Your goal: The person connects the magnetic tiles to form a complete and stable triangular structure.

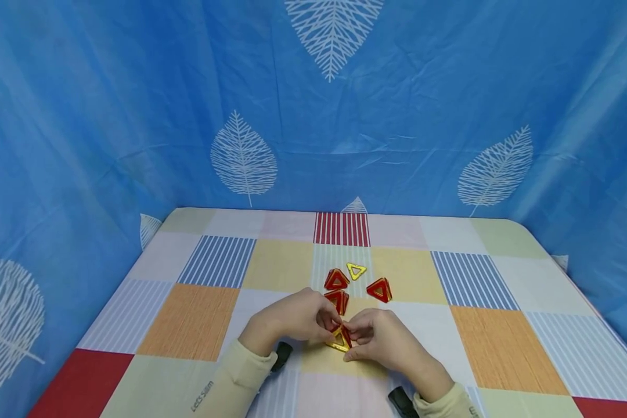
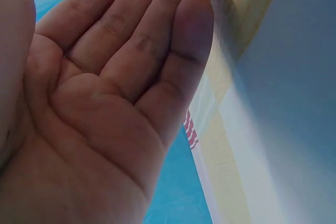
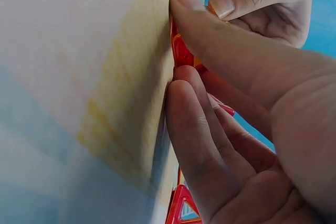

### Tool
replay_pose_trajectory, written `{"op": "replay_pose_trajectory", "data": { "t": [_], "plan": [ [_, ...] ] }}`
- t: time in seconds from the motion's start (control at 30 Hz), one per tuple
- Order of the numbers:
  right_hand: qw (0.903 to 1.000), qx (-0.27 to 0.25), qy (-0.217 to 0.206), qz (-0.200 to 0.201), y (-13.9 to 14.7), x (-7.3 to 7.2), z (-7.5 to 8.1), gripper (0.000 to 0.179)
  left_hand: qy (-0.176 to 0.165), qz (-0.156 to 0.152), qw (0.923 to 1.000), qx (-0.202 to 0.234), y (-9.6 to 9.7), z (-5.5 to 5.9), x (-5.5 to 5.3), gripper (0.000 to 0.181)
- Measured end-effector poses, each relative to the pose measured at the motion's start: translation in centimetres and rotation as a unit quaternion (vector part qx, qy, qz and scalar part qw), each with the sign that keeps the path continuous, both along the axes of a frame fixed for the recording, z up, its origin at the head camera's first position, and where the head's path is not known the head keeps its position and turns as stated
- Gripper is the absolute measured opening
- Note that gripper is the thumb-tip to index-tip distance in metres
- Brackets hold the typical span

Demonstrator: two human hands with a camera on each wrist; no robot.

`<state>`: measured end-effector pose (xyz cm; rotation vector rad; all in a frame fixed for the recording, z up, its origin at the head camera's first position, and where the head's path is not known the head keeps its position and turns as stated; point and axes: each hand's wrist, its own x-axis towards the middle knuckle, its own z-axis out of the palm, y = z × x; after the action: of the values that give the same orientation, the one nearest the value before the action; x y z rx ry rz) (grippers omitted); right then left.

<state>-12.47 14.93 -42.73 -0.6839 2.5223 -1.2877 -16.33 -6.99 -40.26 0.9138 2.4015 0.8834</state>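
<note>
Between both hands, low on the tabletop, is a small pyramid of red and yellow triangular magnetic tiles (image 1: 341,339). My left hand (image 1: 304,316) pinches it from the left. From the other side, my right hand (image 1: 378,339) grips it with thumb and fingers. In the right wrist view, the left thumb (image 3: 224,4) presses on an orange edge, and red tile (image 3: 182,51) shows below the right thumb. The left wrist view has the left palm (image 2: 94,114) and fingers, with the pyramid hidden.
Beyond the hands stand three red pyramids: a near one (image 1: 338,301), a far one (image 1: 337,279) and a right one (image 1: 379,289). A single yellow triangle tile (image 1: 356,271) lies behind them. A blue leaf-print curtain (image 1: 386,162) encloses the patchwork-covered table (image 1: 277,264).
</note>
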Motion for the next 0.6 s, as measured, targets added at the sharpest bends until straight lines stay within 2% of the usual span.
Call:
{"op": "replay_pose_trajectory", "data": {
  "t": [0.33, 0.5, 0.6],
  "plan": [
    [0.9999, 0.013, 0.005, 0.001, 0.24, 0.05, 0.39, 0.043, -0.053, 0.018, 0.9981, 0.026, -0.25, -0.03, -0.07, 0.031],
    [0.9999, 0.012, 0.001, -0.001, 0.49, 0.03, 0.48, 0.032, -0.049, 0.016, 0.9985, 0.021, -0.31, -0.22, -0.02, 0.042],
    [0.9999, -0.003, -0.011, -0.003, 0.53, 0.02, 0.51, 0.032, -0.047, 0.014, 0.9986, 0.02, -0.38, -0.32, 0.0, 0.048]
  ]
}}
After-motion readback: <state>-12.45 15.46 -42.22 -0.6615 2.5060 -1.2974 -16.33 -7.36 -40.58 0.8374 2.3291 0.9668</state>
